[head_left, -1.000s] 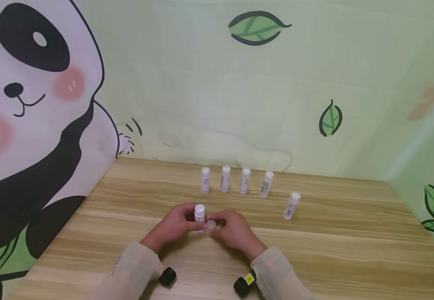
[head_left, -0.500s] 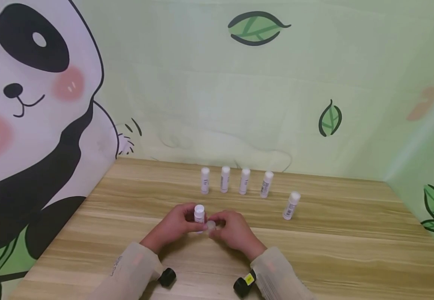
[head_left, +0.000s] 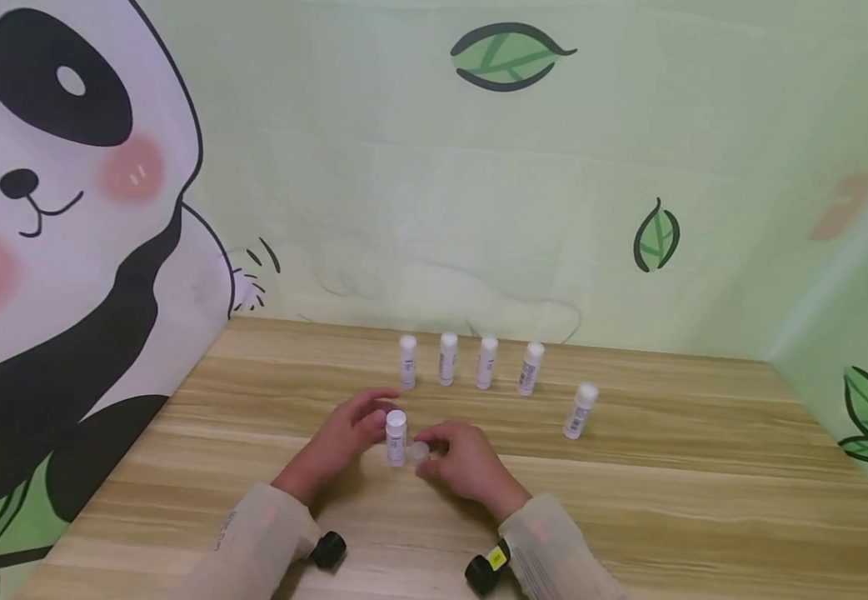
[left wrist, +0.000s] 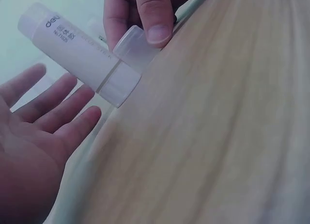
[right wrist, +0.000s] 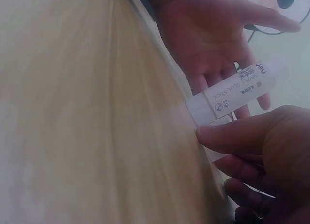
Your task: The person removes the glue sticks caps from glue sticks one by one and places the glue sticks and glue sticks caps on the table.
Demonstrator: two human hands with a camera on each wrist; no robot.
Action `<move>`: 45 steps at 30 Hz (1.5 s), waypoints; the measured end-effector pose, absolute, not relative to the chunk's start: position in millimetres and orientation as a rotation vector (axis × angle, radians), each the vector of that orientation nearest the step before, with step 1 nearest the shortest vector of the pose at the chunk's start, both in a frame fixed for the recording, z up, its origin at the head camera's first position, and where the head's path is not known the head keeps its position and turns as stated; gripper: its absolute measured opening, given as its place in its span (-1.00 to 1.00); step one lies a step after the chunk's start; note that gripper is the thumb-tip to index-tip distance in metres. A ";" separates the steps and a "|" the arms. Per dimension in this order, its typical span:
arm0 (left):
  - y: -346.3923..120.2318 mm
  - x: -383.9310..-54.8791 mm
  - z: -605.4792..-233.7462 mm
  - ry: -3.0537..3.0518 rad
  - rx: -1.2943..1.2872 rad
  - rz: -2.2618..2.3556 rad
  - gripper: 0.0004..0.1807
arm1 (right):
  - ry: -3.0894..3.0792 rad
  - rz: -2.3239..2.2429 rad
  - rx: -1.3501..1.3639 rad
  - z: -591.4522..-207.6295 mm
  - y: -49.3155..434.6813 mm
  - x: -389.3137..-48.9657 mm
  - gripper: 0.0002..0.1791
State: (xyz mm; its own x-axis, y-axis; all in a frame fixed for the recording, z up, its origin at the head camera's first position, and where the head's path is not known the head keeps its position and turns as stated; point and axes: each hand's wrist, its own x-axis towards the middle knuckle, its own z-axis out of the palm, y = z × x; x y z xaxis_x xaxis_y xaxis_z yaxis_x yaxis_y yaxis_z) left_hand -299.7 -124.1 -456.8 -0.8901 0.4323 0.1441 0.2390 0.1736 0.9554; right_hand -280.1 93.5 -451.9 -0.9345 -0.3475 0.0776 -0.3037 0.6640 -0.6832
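Observation:
A white glue stick [head_left: 396,442] with printed lettering stands upright on the table. Its top shows as a white ring in the head view. My left hand [head_left: 338,440] is beside it on the left, fingers spread and relaxed; in the left wrist view the palm [left wrist: 29,141] faces the glue stick [left wrist: 72,49] and holds nothing. On the other side, my right hand [head_left: 470,468] pinches a small translucent cap [head_left: 420,452] between thumb and fingers, low beside the tube's base. The right wrist view has the thumb across the cap [right wrist: 218,155], covering much of it.
Behind the hands, several more glue sticks stand upright in a row, one of them a white-topped glue stick [head_left: 446,360]. Another glue stick [head_left: 580,411] stands apart to the right. The wooden table [head_left: 704,500] ends at a printed cloth backdrop [head_left: 374,167].
My left hand has let go of the glue stick and its fingers have spread away to the left. The right hand still pinches the cap in about the same place.

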 end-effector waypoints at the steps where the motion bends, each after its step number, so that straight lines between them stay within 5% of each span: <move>1: -124.9 -300.4 -456.7 2.239 0.682 1.845 -0.49 | 2.808 -1.141 -0.550 -451.7 93.4 -280.0 -0.67; 24: -129.7 -342.4 -460.5 2.313 0.456 1.893 -0.32 | 2.803 -1.151 -0.555 -456.1 94.5 -282.2 -0.66; 45: -115.9 -380.0 -464.6 2.356 0.503 1.888 -0.47 | 2.819 -1.146 -0.570 -453.3 95.3 -280.5 -0.66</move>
State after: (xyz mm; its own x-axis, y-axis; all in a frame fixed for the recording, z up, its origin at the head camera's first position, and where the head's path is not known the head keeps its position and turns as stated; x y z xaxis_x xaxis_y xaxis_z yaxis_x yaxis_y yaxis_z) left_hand -380.0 -115.9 -464.6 -0.9427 0.3028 0.1400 0.2026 0.1864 0.9614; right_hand -280.5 95.3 -453.3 -0.9311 -0.3521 0.0951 -0.3186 0.6582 -0.6822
